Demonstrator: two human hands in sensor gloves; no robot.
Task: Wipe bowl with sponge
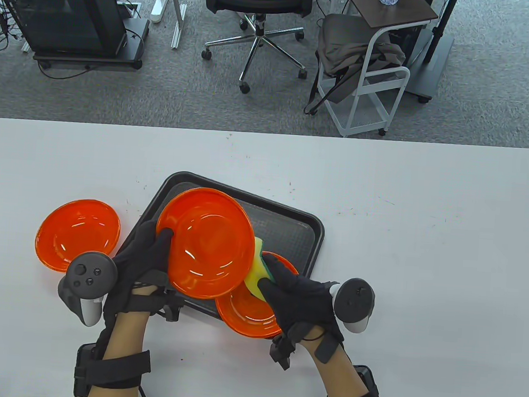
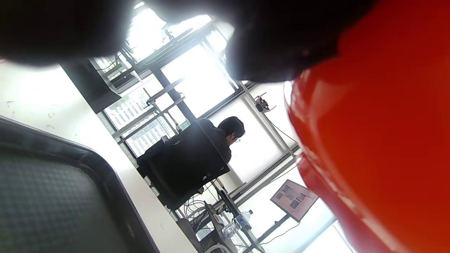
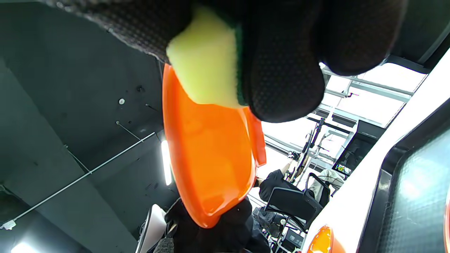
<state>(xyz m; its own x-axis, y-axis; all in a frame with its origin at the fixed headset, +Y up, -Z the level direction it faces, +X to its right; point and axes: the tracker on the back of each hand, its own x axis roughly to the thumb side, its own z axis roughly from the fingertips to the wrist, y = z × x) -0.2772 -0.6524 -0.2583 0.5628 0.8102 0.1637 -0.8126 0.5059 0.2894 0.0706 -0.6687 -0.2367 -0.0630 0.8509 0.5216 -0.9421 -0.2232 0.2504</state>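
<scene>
White table (image 1: 426, 210), tray (image 1: 290, 218) centre: left hand (image 1: 145, 258) gripping raised bowl (image 1: 207, 244) for access; right hand (image 1: 298, 300) pinching sponge (image 1: 257, 270) at its 3 o'clock rim.

Glossy orange bowl (image 1: 211, 242) tilted above tray — yellow-green sponge (image 1: 257, 270) touching its rim

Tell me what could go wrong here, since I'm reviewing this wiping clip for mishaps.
1. The left hand grips the lifted bowl only at its rim; sponge pressure from the right hand could twist it loose.
2. If it drops, it would land on the bowl in the tray just below.
</scene>
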